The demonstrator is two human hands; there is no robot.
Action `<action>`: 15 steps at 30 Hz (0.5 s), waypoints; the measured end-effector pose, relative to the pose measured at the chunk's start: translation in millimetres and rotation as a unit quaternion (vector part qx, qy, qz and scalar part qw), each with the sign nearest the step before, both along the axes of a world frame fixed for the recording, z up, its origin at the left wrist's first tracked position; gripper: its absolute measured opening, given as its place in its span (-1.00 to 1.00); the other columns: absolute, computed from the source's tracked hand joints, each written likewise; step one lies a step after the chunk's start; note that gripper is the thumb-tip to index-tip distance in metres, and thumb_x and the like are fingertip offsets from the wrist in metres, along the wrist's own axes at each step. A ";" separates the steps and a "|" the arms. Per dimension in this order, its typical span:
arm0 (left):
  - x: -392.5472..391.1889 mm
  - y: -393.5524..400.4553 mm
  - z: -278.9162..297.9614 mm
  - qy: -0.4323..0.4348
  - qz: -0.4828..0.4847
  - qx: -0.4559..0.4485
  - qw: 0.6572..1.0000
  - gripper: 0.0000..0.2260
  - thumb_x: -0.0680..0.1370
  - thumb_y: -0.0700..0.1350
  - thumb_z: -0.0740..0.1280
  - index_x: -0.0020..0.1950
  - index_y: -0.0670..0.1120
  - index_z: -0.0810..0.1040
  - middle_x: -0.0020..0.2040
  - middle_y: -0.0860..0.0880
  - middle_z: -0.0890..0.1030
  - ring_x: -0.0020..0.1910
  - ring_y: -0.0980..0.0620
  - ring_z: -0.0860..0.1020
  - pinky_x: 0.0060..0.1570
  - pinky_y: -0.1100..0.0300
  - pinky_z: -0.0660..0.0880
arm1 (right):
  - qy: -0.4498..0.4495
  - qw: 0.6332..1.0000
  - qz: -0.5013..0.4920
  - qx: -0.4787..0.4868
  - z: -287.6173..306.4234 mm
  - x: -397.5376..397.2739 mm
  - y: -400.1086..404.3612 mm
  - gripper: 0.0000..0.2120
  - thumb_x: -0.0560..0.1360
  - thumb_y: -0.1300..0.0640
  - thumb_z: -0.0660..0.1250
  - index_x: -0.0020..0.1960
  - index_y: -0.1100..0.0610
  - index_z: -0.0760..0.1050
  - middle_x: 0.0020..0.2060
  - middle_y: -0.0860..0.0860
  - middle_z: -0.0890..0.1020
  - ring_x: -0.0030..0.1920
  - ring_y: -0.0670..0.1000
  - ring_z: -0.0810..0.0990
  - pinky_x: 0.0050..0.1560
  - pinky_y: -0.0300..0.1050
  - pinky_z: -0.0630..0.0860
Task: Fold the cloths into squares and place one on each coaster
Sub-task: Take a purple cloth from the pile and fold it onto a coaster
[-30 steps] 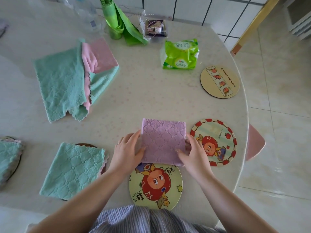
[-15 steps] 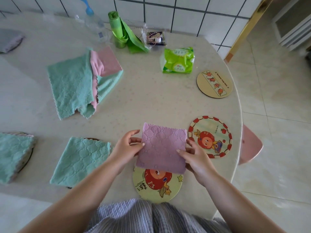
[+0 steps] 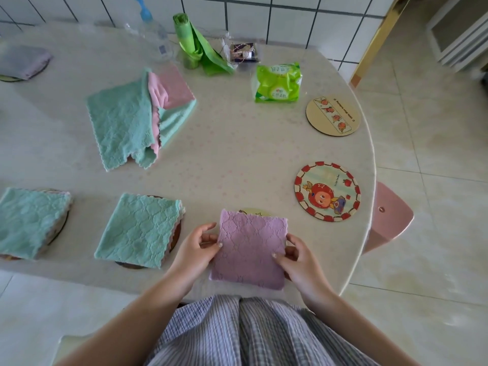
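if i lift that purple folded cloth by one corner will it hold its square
Probably not. The purple cloth looks soft and thin, so its layers would likely droop open. Both the left hand and right hand grip its sides, which suggests it needs support.

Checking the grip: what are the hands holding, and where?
Both hold the folded purple cloth: left hand pinches its left edge, right hand its right edge.

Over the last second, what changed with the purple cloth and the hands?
The purple cloth came toward the person and now covers nearly all of the yellow coaster, only its far edge showing. The left hand and right hand keep pinching its side edges. Teal cloths, the unfolded pile and both bare coasters stayed put.
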State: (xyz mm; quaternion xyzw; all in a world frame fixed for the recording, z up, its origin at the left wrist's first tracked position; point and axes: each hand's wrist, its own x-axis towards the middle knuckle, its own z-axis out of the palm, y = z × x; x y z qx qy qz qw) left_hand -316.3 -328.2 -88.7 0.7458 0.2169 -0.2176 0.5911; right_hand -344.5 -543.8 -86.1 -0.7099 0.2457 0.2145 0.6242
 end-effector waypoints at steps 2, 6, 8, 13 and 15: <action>1.7 -1.1 0.5 -0.010 0.006 0.003 1.000 -0.56 0.49 -0.26 0.36 0.35 -0.05 0.38 0.01 -0.03 0.61 0.03 0.04 0.58 0.12 -0.04 0.52 | -0.009 1.000 -0.006 -0.012 -1.1 0.8 0.8 -0.53 0.47 0.21 0.37 0.33 0.04 0.34 -0.02 -0.02 0.65 0.00 -0.01 0.62 0.09 0.12 0.56; 6.0 -2.9 1.1 -0.023 -0.002 0.018 1.000 -0.55 0.50 -0.23 0.36 0.35 -0.02 0.38 0.01 0.01 0.61 0.04 0.06 0.58 0.12 -0.03 0.52 | -0.021 0.999 -0.022 -0.029 -0.5 3.4 1.8 -0.62 0.48 0.23 0.35 0.23 -0.03 0.38 -0.03 -0.07 0.62 0.00 -0.04 0.60 0.10 0.10 0.55; 7.6 -3.7 0.6 -0.026 -0.004 0.029 0.999 -0.53 0.50 -0.23 0.36 0.38 -0.03 0.35 0.02 0.02 0.60 0.03 0.07 0.57 0.14 -0.02 0.51 | -0.025 0.999 -0.025 -0.042 -1.0 4.6 1.6 -0.60 0.47 0.20 0.36 0.28 0.03 0.38 -0.02 -0.06 0.62 0.01 -0.03 0.60 0.10 0.12 0.54; 1.1 -2.8 6.4 -0.152 -0.123 0.189 0.962 -0.51 0.52 -0.20 0.32 0.42 -0.03 0.28 0.24 0.05 0.43 0.17 0.16 0.41 0.26 0.20 0.32 | -0.061 0.989 0.004 -0.136 2.4 0.1 -0.9 -0.53 0.47 0.17 0.35 0.34 -0.01 0.33 0.03 -0.07 0.52 0.01 -0.13 0.52 0.06 -0.18 0.48; -4.4 -1.6 6.8 -0.237 -0.208 0.259 0.913 -0.53 0.54 -0.15 0.29 0.43 0.00 0.28 0.34 0.09 0.35 0.32 0.14 0.31 0.31 0.22 0.24 | -0.118 0.964 0.062 -0.229 4.3 -6.3 -1.8 -0.47 0.46 0.21 0.35 0.38 0.02 0.31 0.10 -0.05 0.43 0.07 -0.10 0.47 0.11 -0.24 0.40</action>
